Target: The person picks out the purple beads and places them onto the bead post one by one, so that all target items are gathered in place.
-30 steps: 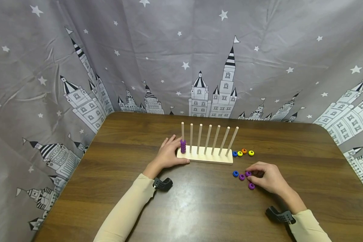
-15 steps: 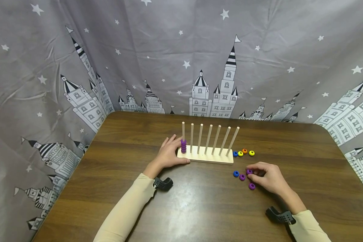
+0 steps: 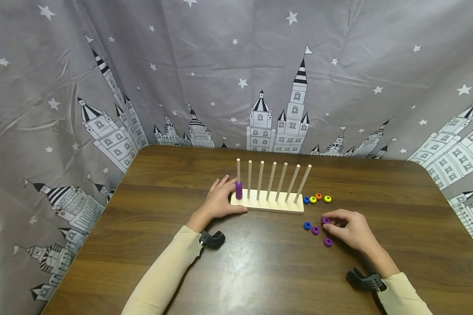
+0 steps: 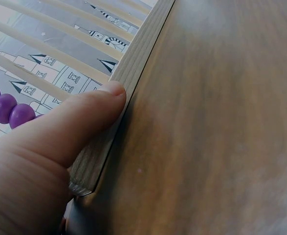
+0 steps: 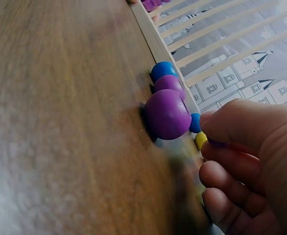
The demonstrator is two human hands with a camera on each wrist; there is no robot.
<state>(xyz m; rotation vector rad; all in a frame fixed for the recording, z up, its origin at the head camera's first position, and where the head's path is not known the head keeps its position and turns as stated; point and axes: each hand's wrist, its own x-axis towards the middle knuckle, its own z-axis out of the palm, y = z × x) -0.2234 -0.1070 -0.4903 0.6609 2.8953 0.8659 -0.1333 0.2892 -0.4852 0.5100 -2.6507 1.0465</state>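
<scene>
A pale wooden peg stand (image 3: 275, 205) with a row of upright rods stands mid-table. My left hand (image 3: 218, 202) grips its left end, the thumb (image 4: 92, 110) along the front edge and the other fingers behind. Several purple beads (image 3: 238, 191) are stacked on the leftmost rod. To the right of the stand, my right hand (image 3: 351, 228) pinches a purple bead (image 3: 326, 220) between thumb and forefinger; in the right wrist view the fingers mostly hide it. Close by lie two loose purple beads (image 3: 328, 242) and a blue bead (image 3: 307, 225).
Beyond my right hand, beside the stand's right end, a second blue bead (image 3: 306, 200), two yellow beads (image 3: 328, 199) and an orange bead (image 3: 318, 196) lie on the brown wooden table (image 3: 236, 271). A grey curtain (image 3: 205, 57) with printed castles hangs behind.
My right hand has raised the pinched purple bead a little and moved it slightly away from the loose beads. The left hand keeps its hold on the stand.
</scene>
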